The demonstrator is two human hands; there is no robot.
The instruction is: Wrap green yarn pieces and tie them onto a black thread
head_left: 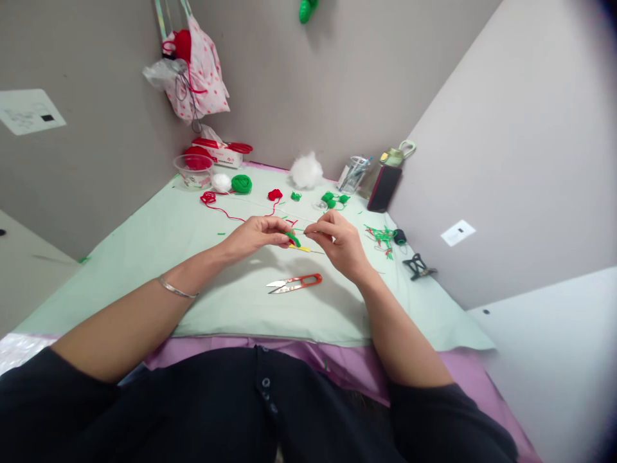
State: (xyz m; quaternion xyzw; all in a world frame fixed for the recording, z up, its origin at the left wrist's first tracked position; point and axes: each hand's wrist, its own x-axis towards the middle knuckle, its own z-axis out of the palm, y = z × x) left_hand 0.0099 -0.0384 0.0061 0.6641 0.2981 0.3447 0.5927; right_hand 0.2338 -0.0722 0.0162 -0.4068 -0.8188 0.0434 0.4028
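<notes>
My left hand [258, 236] pinches a small green crocheted piece [294, 240] between thumb and fingers, over the middle of the table. Just to its right, my right hand [335, 241] is closed in a pinch. A thin green yarn strand [299, 229] spans the short gap from the piece to my right fingertips; whether a needle is in them too is too small to tell. Beneath the hands lies a crochet hook with a yellow handle [301, 248]. Nearer to me rest orange-handled thread snips [308, 280], their blades pointing left.
Behind the hands are a green yarn ball [241, 184], a white yarn ball [222, 183], a red crocheted piece [275, 194] and white stuffing [306, 170]. Yarn scraps [383, 238], a black thread spool [400, 237] and a black claw clip [418, 267] lie right; a phone [384, 188] leans upright.
</notes>
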